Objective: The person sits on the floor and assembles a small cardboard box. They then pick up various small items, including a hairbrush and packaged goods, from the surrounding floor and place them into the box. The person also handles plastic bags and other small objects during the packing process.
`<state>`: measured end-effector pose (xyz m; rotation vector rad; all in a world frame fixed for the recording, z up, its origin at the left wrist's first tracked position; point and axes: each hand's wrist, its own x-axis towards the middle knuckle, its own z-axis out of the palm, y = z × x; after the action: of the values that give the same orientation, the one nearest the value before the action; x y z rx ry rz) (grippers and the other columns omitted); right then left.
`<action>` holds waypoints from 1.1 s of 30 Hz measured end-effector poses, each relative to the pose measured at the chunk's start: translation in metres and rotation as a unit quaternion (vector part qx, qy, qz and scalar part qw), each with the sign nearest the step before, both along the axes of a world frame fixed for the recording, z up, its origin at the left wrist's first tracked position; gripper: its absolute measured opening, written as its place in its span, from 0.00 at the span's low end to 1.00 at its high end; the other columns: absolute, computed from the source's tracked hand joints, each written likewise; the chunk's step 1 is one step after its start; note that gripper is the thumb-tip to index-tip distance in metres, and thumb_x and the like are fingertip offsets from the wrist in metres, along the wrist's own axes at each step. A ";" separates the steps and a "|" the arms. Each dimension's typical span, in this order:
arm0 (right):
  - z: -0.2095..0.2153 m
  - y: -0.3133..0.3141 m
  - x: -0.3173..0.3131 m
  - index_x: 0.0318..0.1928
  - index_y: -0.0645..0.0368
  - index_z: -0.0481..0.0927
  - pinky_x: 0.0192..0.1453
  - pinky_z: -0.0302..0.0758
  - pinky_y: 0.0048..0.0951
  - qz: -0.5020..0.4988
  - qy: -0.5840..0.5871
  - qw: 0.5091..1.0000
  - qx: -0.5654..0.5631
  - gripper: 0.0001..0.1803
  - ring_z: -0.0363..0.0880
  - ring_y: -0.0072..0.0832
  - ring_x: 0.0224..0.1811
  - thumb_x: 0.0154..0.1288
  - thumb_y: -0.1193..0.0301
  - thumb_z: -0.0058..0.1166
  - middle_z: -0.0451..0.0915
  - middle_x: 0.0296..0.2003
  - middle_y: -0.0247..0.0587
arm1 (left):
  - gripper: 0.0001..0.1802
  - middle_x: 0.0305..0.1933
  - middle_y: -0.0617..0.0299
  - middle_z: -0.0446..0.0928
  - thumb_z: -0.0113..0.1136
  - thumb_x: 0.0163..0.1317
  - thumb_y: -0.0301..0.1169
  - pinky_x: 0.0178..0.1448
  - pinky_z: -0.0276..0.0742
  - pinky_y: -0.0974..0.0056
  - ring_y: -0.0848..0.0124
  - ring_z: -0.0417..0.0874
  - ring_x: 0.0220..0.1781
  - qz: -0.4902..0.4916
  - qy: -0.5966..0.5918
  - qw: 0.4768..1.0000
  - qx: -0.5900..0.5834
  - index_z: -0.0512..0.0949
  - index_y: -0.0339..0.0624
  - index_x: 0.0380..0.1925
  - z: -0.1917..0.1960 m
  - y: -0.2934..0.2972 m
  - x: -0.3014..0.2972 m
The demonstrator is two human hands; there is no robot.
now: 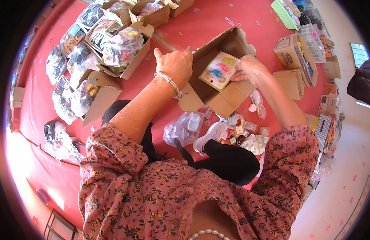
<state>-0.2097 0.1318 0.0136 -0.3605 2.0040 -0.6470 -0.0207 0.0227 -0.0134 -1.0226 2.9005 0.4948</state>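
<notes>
An open cardboard box (203, 64) with its flaps spread stands on the red floor in front of me. At its left wall is my left hand (175, 66), closed on the edge, one digit sticking out to the left; its other fingertips are mostly hidden. My right hand (249, 70) pinches the right edge of a packaged card (211, 78) with small yellow, pink and blue pieces on it. The card is tilted over the box's opening, above its inner bottom. The near flap (233, 100) folds outward below the right hand.
Boxes and trays of bagged goods (123, 46) crowd the far left. To the right stand another cardboard box (295, 56) and a green bin (285, 14). Near my shoe (211, 136) lie a clear plastic bag (183, 128) and a pile of small items (239, 130).
</notes>
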 end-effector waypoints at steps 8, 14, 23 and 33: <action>-0.075 -0.028 -0.037 0.41 0.75 0.69 0.25 0.80 0.33 -0.010 0.018 0.994 0.107 0.14 0.81 0.43 0.26 0.61 0.79 0.32 0.77 0.31 0.60 | 0.08 0.30 0.56 0.80 0.50 0.53 0.25 0.61 0.46 0.33 0.59 0.82 0.36 -0.036 -0.010 0.999 0.008 0.78 0.42 0.31 0.014 0.006 -0.001; -0.073 -0.035 -0.013 0.42 0.68 0.75 0.36 0.78 0.39 0.422 0.324 0.809 0.248 0.14 0.80 0.44 0.38 0.56 0.74 0.43 0.78 0.37 0.55 | 0.14 0.29 0.57 0.80 0.51 0.52 0.26 0.60 0.46 0.32 0.59 0.82 0.34 -0.052 -0.054 0.997 -0.016 0.74 0.45 0.41 0.016 0.005 -0.001; -0.150 -0.029 -0.020 0.46 0.54 0.76 0.47 0.72 0.33 0.569 0.325 0.732 0.189 0.18 0.75 0.37 0.48 0.53 0.68 0.53 0.76 0.47 0.43 | 0.06 0.24 0.56 0.79 0.52 0.52 0.27 0.60 0.47 0.34 0.59 0.82 0.31 -0.068 -0.037 0.996 -0.049 0.77 0.42 0.30 0.012 0.010 -0.005; -0.176 -0.043 -0.030 0.46 0.54 0.76 0.48 0.71 0.33 0.517 0.326 0.756 0.234 0.16 0.74 0.37 0.49 0.55 0.69 0.47 0.75 0.48 0.43 | 0.05 0.23 0.53 0.78 0.50 0.52 0.25 0.61 0.46 0.33 0.57 0.82 0.31 -0.081 0.002 0.995 -0.051 0.75 0.39 0.27 0.004 0.010 -0.005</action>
<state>-0.2401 0.0889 -0.1624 -1.3768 2.0619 0.7803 -0.0258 0.0329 -0.0097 -0.7859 3.0055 0.3450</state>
